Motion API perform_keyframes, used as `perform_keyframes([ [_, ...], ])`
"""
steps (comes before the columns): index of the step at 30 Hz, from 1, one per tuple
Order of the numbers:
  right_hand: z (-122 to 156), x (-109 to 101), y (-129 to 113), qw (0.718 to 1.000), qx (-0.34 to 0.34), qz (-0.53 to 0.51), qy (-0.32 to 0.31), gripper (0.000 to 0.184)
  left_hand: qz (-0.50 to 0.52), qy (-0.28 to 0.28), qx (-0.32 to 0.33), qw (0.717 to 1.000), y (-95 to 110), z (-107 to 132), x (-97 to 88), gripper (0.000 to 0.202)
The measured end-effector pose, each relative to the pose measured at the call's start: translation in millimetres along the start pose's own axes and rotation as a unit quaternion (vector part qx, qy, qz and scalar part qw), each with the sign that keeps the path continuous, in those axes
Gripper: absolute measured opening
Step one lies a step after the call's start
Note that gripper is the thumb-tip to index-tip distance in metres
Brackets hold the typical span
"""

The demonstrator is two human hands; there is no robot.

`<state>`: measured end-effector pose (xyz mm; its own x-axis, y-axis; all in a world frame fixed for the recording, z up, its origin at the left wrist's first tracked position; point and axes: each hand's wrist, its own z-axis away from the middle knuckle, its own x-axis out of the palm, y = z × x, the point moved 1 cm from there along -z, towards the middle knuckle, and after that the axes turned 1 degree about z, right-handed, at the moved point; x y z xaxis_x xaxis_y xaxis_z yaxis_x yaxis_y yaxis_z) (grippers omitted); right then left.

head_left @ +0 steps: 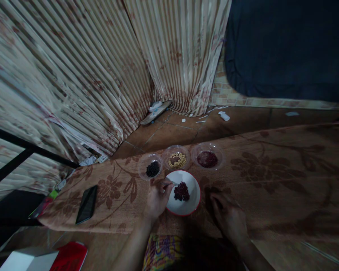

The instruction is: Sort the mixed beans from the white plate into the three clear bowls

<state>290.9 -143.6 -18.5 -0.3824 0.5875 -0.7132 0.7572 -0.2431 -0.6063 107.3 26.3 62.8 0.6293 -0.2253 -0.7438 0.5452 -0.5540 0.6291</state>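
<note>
My left hand [157,197] grips thin metal tweezers [173,183], their tips over the dark red beans [182,192] heaped in a white bowl [183,209] with a red rim. On the tablecloth right of the bowl rests my right hand [228,212], its fingers loosely curled, with nothing visible in them. Behind the bowl stand three clear plastic bowls in a row: one with black beans [152,169], one with yellow beans [177,160] around a bare patch, and one with dark red beans [206,159].
A black phone [86,204] lies on the patterned brown tablecloth [115,210] to the left. Beyond the table are striped curtains [175,56], a slipper [156,112] and white scraps on the tiled floor. A dark cloth-covered piece [285,49] stands back right, a black metal bar [31,146] at left.
</note>
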Motion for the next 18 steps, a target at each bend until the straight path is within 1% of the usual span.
perform_keyframes([
  [4,1,2,2,1.000,0.013,-0.014,-0.012,0.023,0.029,0.027,-0.028,0.999,3,-2,-6.7,0.014],
  [7,2,4,3,1.000,0.015,-0.017,-0.013,0.023,0.051,0.042,-0.052,0.996,10,-7,-14.9,0.018],
  [9,1,4,2,1.000,0.016,-0.013,-0.008,0.023,0.072,0.050,-0.058,0.994,17,-14,-18.7,0.021],
  [11,0,4,1,1.000,0.014,-0.010,-0.005,0.023,0.085,0.051,-0.048,0.994,27,-27,-18.5,0.023],
  [14,-1,3,0,1.000,0.004,-0.011,-0.003,0.024,0.093,0.042,-0.004,0.995,46,-55,-7.5,0.021],
  [16,-2,3,0,1.000,-0.004,-0.010,-0.002,0.024,0.108,0.057,0.028,0.992,62,-76,5.9,0.020],
  [18,-3,3,2,1.000,-0.011,-0.009,-0.003,0.024,0.096,0.029,0.070,0.992,76,-95,22.2,0.018],
])
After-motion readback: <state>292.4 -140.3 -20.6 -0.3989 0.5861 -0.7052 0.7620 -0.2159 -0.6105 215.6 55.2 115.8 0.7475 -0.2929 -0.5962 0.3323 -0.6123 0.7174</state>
